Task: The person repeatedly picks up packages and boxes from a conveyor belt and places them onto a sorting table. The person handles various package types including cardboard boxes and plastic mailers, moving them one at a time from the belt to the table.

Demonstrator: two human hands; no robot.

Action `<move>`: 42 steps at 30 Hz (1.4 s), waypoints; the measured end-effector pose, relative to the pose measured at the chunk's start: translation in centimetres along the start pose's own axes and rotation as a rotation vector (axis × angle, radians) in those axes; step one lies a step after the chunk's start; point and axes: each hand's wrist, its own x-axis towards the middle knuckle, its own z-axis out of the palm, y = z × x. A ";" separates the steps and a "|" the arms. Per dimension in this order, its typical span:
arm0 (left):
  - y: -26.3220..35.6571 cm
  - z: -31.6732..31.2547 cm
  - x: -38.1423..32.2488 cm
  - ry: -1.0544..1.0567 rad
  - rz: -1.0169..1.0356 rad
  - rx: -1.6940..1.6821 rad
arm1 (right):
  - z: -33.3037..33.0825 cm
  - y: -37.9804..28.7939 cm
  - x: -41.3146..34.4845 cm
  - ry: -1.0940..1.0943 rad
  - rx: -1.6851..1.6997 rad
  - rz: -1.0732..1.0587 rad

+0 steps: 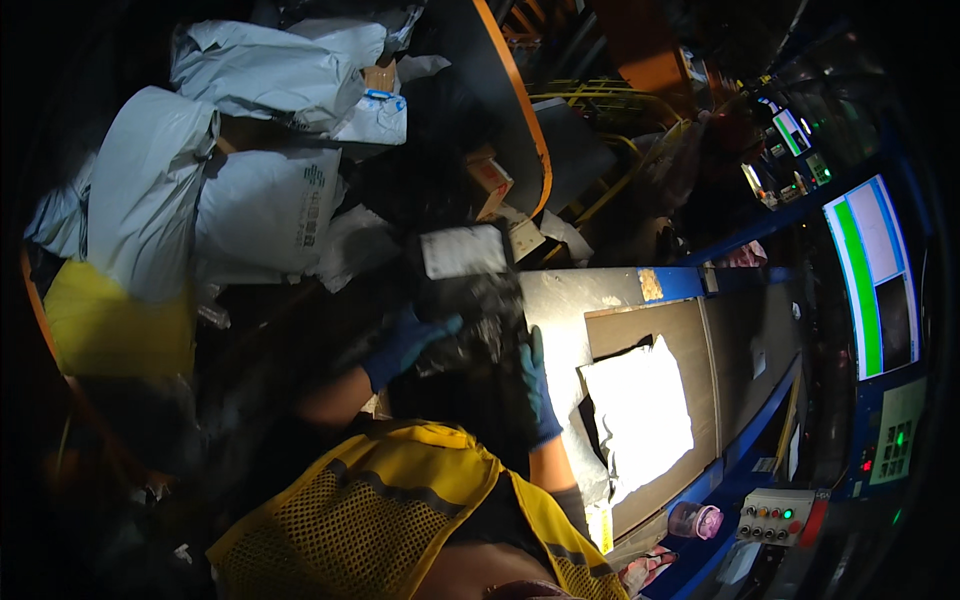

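Observation:
A black plastic-wrapped parcel (480, 322) is in front of my body, with a white label (463, 252) at its far end. The label bears writing too blurred to read. My left hand (412, 345), in a blue work glove, grips the parcel's left side. Along its right side lies my right hand (538, 390), gloved the same way, with fingers pointing away from me. The parcel's lower part is in deep shadow. Just right of my right hand, a brightly lit white mailer bag (641, 412) rests on a brown conveyor belt (645, 322).
White mailer bags (262, 210) and a yellow parcel (120, 322) are piled at left. A cage edged in orange (517, 75) rises ahead, beside small cardboard boxes (489, 180). At right are a monitor (874, 277), a push-button control box (776, 517) and a pink-lidded jar (696, 520).

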 end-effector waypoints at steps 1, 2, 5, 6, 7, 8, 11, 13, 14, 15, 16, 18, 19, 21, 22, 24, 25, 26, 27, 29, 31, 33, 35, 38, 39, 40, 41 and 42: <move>-0.8 0.7 -2.1 -0.082 -0.027 -0.056 | 0.8 1.3 0.4 -0.091 0.245 0.077; -5.8 -1.4 -2.0 -0.058 0.202 0.132 | 2.0 2.2 0.9 -0.179 0.480 0.182; -4.4 -0.4 -4.9 -0.075 0.293 0.115 | 1.5 2.6 -0.2 -0.217 0.831 0.390; -0.7 1.1 -6.4 -0.109 0.244 0.190 | 0.6 2.1 -1.1 -0.168 0.716 0.415; 1.4 1.6 -6.9 -0.129 0.204 0.263 | -0.1 1.9 -1.7 -0.137 0.596 0.438; -0.2 -0.4 -6.1 -0.143 0.146 0.360 | -0.5 1.6 -2.3 -0.105 0.608 0.415; -2.3 -7.7 -1.4 -0.084 0.140 0.484 | -2.8 4.0 -4.0 -0.050 0.556 0.181; 2.9 -10.2 0.6 -0.147 0.332 0.852 | -4.8 5.8 -5.2 -0.104 0.011 -0.326; 3.3 -12.1 1.6 0.065 0.307 1.239 | -5.6 6.1 -5.3 -0.011 -0.394 -0.702; 2.9 -14.2 3.2 0.284 0.280 1.619 | -5.4 6.1 -5.8 0.043 -0.432 -0.283; 2.4 -16.9 4.7 0.354 0.301 1.595 | -5.6 6.7 -6.2 0.137 0.095 -0.030; 0.0 -22.7 6.9 0.480 0.295 1.514 | -4.5 0.4 -5.4 0.202 0.817 0.361; -1.1 -24.5 8.3 0.516 0.283 1.456 | -4.4 -0.3 -5.6 0.260 0.752 0.349; -1.6 -25.4 10.4 0.458 0.461 1.582 | -4.6 -0.6 -6.2 0.375 0.611 0.333; -1.3 -24.2 10.5 0.445 0.413 1.574 | -5.0 -0.1 -6.5 0.424 0.436 0.309; 1.1 -19.5 8.5 0.498 0.376 1.541 | -5.0 0.6 -6.9 0.468 0.443 0.290; -0.2 -20.2 8.7 0.377 0.394 1.506 | -5.0 0.8 -6.8 0.475 0.448 0.281; -1.8 -21.0 9.1 0.260 0.410 1.467 | -5.3 0.8 -6.9 0.494 0.363 0.339; -2.4 -21.8 8.8 0.151 0.426 1.433 | -5.4 1.0 -6.6 0.477 0.344 0.334; -1.8 -16.3 4.8 0.079 0.518 1.341 | -5.8 1.9 -6.9 0.486 0.298 0.329; -0.9 -11.5 0.7 -0.015 0.647 1.520 | -5.9 3.3 -7.2 0.486 0.432 0.290; -2.7 -12.3 -0.1 0.013 0.843 1.516 | -6.1 4.3 -6.7 0.448 0.473 0.281; -1.4 -10.3 -0.7 0.042 0.825 1.468 | -7.6 8.3 -6.5 0.450 0.357 0.261; -0.3 -8.8 -1.5 0.085 0.880 1.459 | -7.3 7.2 -5.6 0.349 0.445 0.238; -0.3 -8.7 -1.8 0.096 0.910 1.464 | -7.3 6.7 -5.3 0.352 0.463 0.302; -0.5 -9.3 -1.5 0.063 0.901 1.521 | -7.0 6.5 -5.1 0.321 0.530 0.283; -0.9 -9.6 -1.1 0.049 0.916 1.542 | -6.8 6.3 -4.9 0.291 0.597 0.262; -1.5 -10.0 -0.7 0.062 0.939 1.551 | -6.9 6.2 -4.9 0.270 0.560 0.275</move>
